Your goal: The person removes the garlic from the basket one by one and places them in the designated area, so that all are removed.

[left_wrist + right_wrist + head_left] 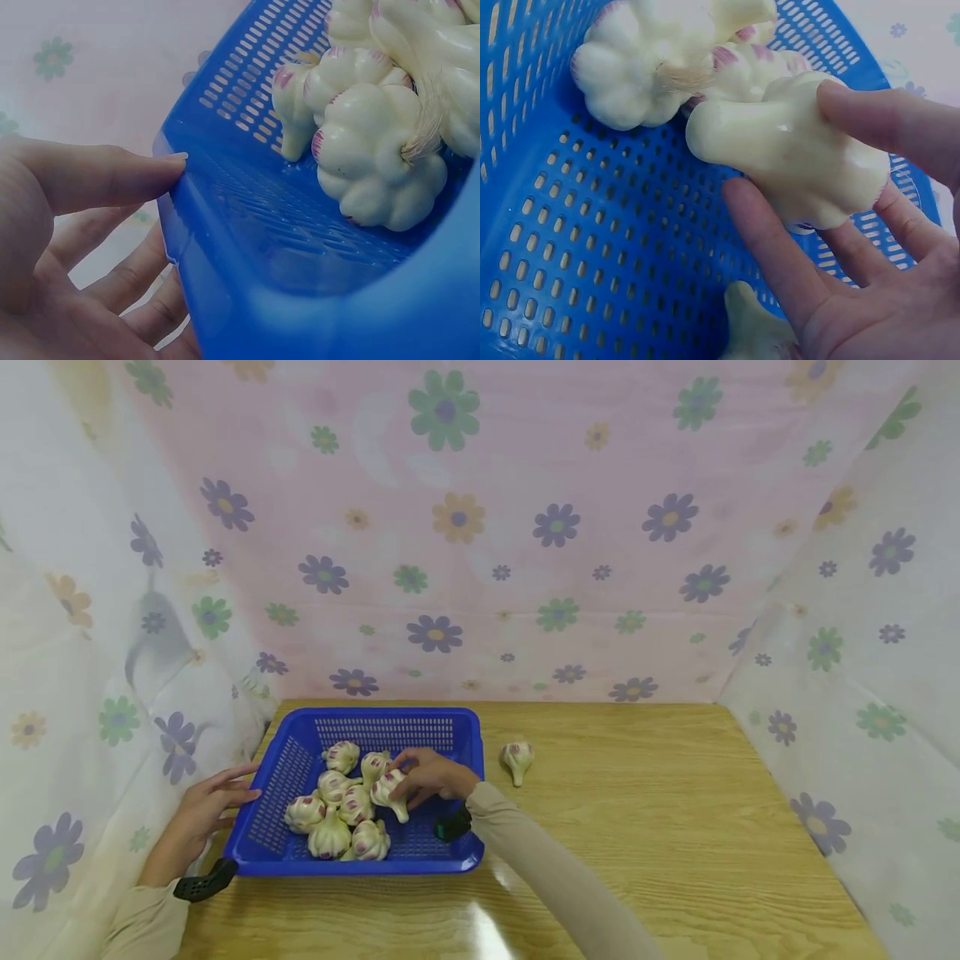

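In the head view, a blue plastic basket [431, 867] holds several garlic bulbs [328, 837], whitish with purple streaks. My right hand [435, 774] is inside the basket at the right of the pile and holds one garlic bulb [802, 157], thumb on one side and fingers on the other. That bulb's stem points away from the palm in the right wrist view. At the basket's left side, my left hand [202, 810] grips the rim [171, 161], thumb on top and the other fingers against the outer wall.
A single garlic bulb [517, 762] lies on the wooden table [637, 827], right of the basket. Flower-printed cloth [480, 568] hangs at the back and on both sides. Dark wrist devices [206, 882] sit at both wrists.
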The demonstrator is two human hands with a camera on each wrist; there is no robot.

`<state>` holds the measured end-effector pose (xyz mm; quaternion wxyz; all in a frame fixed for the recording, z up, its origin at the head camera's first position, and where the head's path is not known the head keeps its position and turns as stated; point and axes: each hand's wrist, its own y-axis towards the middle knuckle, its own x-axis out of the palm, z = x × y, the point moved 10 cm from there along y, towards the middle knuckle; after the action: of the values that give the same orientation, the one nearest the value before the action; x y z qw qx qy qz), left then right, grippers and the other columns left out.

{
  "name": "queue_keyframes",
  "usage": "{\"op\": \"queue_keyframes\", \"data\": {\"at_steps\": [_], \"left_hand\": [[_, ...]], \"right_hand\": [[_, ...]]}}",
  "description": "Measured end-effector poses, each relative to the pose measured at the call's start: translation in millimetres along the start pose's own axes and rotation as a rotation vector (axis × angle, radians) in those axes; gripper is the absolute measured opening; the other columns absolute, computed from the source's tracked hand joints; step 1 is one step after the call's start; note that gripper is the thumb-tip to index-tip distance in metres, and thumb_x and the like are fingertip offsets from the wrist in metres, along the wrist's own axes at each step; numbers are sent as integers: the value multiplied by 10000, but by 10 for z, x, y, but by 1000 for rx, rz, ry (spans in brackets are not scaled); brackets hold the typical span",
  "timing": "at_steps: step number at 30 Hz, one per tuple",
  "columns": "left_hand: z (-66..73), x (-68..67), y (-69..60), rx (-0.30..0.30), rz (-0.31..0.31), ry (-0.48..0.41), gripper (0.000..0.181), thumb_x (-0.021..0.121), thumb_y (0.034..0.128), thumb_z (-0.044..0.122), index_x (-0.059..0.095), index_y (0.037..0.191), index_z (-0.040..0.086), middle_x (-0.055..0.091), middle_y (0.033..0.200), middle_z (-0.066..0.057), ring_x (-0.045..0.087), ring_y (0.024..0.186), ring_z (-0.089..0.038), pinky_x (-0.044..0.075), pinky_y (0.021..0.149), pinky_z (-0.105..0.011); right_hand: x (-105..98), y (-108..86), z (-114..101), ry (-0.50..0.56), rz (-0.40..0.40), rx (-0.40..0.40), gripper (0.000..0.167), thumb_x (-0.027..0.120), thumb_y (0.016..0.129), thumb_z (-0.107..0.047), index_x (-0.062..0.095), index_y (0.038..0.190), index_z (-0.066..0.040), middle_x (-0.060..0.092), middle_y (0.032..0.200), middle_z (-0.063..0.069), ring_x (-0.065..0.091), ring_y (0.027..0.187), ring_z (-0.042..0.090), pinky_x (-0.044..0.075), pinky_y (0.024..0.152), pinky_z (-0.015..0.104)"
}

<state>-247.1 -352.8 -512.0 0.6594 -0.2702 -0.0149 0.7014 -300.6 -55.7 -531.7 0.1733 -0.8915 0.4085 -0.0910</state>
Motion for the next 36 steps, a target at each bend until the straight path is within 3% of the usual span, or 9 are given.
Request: {"op": "queue_keyframes", "data": {"at_steps": [4, 7, 11, 15, 21, 26, 32, 36], "left_hand": [[-5, 11, -8, -11, -4, 2, 696, 685, 870, 315, 375, 1453, 95, 368, 1407, -262, 561, 875, -54, 489, 762, -348], [13, 5, -21, -4, -4, 12, 700, 694, 862, 319, 383, 1448, 95, 427, 1360, -241, 568, 873, -68, 493, 750, -344], [36, -24, -38, 2, 0, 16, 684, 708, 851, 305, 412, 1432, 101, 575, 1179, -86, 586, 863, -104, 501, 723, -352], [33, -34, -40, -3, -3, 10, 666, 700, 858, 297, 416, 1430, 108, 596, 1106, 2, 592, 863, -111, 500, 723, -360], [19, -16, -15, -1, -7, 2, 660, 697, 854, 312, 426, 1428, 132, 545, 1234, -118, 584, 867, -86, 494, 735, -357], [-26, -28, 14, 2, 8, -19, 647, 699, 851, 292, 441, 1419, 119, 529, 1248, -149, 598, 846, -96, 499, 726, -362], [-2, 3, -11, 4, 17, -1, 702, 685, 862, 299, 372, 1447, 71, 503, 1306, -185, 601, 856, -75, 500, 748, -360], [30, 7, -11, 11, 11, -8, 671, 677, 871, 272, 386, 1440, 71, 542, 1245, -150, 601, 854, -84, 503, 752, -365]], "right_hand": [[-45, -53, -58, 40, -8, -28, 390, 713, 760, 62, 580, 1108, -53, 623, 974, 131, 661, 750, 267, 493, 787, 562], [-97, -123, -135, 65, 3, -59, 396, 709, 762, 74, 580, 1118, -43, 596, 1031, 140, 659, 787, 271, 493, 792, 558], [-166, -228, -243, 98, 16, -96, 406, 706, 768, 82, 592, 1139, -38, 552, 1127, 134, 651, 836, 278, 472, 820, 581], [-285, -327, -306, 122, 45, -120, 423, 707, 767, 91, 594, 1152, -41, 546, 1189, 133, 654, 839, 282, 464, 824, 592], [-505, -515, -397, 101, 71, -177, 441, 702, 789, 60, 561, 1196, -38, 527, 1249, 129, 640, 903, 255, 527, 765, 495], [-677, -639, -432, 98, 85, -197, 441, 695, 806, 45, 538, 1209, -44, 505, 1268, 129, 619, 957, 259, 536, 768, 444], [-914, -757, -460, 96, 131, -222, 437, 704, 791, 55, 555, 1188, -52, 509, 1273, 137, 617, 951, 281, 536, 762, 445], [-1043, -875, -497, 72, 142, -255, 452, 699, 800, 50, 540, 1212, -45, 486, 1290, 156, 617, 946, 276, 526, 784, 466]]}}
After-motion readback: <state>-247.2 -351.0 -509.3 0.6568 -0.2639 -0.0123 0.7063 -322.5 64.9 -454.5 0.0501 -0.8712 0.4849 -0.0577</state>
